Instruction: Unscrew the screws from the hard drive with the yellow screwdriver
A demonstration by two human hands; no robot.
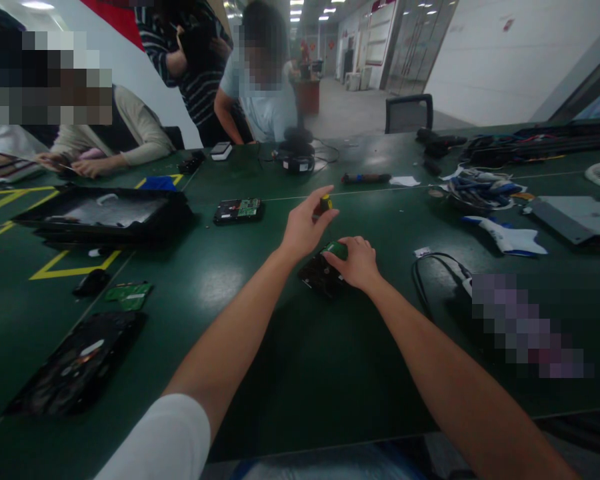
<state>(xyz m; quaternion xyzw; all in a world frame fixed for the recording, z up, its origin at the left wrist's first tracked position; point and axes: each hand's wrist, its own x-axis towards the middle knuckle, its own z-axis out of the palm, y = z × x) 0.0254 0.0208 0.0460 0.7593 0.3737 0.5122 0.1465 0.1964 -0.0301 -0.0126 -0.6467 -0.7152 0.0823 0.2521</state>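
Between the curled fingers and thumb of my left hand (303, 225) is a short yellow-and-black screwdriver (326, 202). Only its handle end shows, just above the table. Lower and to the right, my right hand (361, 264) grips a dark hard drive (321, 275) by its far right side, thumb across the top. Part of a green circuit board (336, 250) shows on the drive beside that thumb. The drive sits tilted on the green table (300, 373), and its right part is hidden under the hand.
Another hard drive (239, 210) lies ahead on the left. A large black tray (105, 217), a loose green board (129, 295) and a dark opened drive (77, 363) are at left. At right are a cable (420, 287), a glove (507, 235) and a grey metal box (577, 217). People are across the table.
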